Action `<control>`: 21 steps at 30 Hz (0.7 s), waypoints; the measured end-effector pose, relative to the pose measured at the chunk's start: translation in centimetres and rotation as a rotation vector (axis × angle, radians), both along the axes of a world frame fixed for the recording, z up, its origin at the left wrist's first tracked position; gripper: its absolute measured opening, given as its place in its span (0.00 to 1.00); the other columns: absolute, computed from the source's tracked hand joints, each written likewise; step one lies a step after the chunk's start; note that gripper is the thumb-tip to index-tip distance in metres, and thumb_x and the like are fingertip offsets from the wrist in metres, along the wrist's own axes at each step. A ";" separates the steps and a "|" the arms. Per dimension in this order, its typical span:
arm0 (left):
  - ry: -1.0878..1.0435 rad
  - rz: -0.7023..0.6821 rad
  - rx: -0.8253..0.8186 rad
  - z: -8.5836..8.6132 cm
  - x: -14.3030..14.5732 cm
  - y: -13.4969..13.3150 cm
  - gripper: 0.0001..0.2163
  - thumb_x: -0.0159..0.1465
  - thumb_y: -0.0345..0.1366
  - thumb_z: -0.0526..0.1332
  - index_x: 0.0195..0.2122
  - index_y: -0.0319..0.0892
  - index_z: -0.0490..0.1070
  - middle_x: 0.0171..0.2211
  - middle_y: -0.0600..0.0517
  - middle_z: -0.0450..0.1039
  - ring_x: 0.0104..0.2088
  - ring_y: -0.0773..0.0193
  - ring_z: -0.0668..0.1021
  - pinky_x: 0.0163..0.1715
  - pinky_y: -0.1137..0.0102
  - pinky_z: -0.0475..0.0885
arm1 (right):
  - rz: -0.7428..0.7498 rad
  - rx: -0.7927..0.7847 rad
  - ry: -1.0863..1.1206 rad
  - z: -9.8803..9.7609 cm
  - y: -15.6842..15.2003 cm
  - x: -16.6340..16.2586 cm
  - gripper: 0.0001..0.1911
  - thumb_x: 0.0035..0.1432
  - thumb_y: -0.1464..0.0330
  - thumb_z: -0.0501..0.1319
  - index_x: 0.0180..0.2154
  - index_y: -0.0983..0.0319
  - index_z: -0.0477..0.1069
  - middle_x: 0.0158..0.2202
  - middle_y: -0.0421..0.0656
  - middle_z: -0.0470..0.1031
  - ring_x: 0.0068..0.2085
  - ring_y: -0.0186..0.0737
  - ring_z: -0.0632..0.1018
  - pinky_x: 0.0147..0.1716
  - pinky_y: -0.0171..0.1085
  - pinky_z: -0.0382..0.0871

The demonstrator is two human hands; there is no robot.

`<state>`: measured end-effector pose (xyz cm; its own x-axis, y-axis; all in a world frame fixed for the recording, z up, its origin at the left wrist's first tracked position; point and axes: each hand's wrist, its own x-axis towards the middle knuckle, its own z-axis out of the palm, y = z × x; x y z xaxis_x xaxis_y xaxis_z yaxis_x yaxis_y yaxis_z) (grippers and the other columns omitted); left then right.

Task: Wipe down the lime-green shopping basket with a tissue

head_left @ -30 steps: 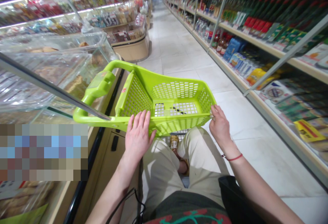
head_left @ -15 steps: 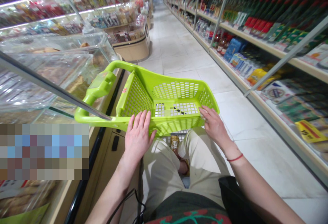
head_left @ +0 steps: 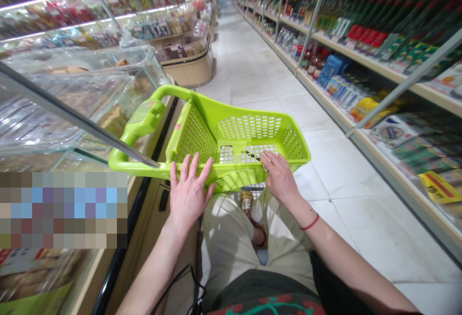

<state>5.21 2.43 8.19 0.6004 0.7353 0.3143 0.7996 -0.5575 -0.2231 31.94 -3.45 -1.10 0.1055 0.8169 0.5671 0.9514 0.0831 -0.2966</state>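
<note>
My left hand (head_left: pixel 187 195) lies flat with the fingers spread on the near wall of the lime-green basket (head_left: pixel 249 127), gripping nothing, only pressing against the mesh. My right hand (head_left: pixel 279 178) rests open on the same near rim, further right, fingers reaching over the edge into the basket and closed on nothing. The basket is tilted, its open top toward me, in front of my knees, and its looped handle (head_left: pixel 144 118) sticks out on its left side against the glass display counter (head_left: pixel 72 89). A small red sticker (head_left: pixel 176 126) sits on the basket's left inner wall (too small to read). To the right of the basket run shelves (head_left: pixel 378 65) of bottles and packets; a yellow price tag (head_left: pixel 438 185) there shows red print, blurred.
</note>
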 end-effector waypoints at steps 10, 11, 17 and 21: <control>-0.054 0.050 0.047 0.0 -1.3 0.9 0.30 0.68 0.43 0.55 0.69 0.35 0.56 0.68 0.36 0.60 0.68 0.42 0.61 0.69 0.46 0.46 | -0.018 0.050 -0.021 -0.2 -1.1 2.8 0.34 0.49 0.84 0.52 0.57 0.65 0.71 0.57 0.53 0.76 0.59 0.47 0.75 0.60 0.51 0.68; -0.051 0.060 0.051 0.0 -1.4 0.9 0.29 0.68 0.43 0.56 0.68 0.37 0.58 0.68 0.37 0.59 0.69 0.41 0.61 0.69 0.45 0.47 | -0.033 0.052 -0.015 -0.3 -1.1 3.1 0.33 0.48 0.83 0.52 0.57 0.64 0.71 0.56 0.53 0.76 0.58 0.47 0.75 0.60 0.51 0.69; -0.063 0.080 0.066 0.1 -1.5 0.9 0.26 0.68 0.43 0.57 0.67 0.43 0.61 0.67 0.37 0.60 0.68 0.42 0.61 0.69 0.44 0.47 | -0.095 0.039 0.020 0.1 0.0 0.9 0.32 0.50 0.83 0.52 0.56 0.64 0.72 0.55 0.53 0.77 0.58 0.49 0.75 0.61 0.54 0.66; -0.086 0.065 0.054 0.0 -1.5 0.9 0.27 0.68 0.43 0.57 0.67 0.43 0.60 0.67 0.37 0.61 0.67 0.42 0.63 0.69 0.44 0.47 | -0.014 0.002 0.039 1.3 1.5 -3.2 0.31 0.53 0.83 0.51 0.57 0.67 0.71 0.57 0.55 0.75 0.60 0.50 0.73 0.63 0.53 0.63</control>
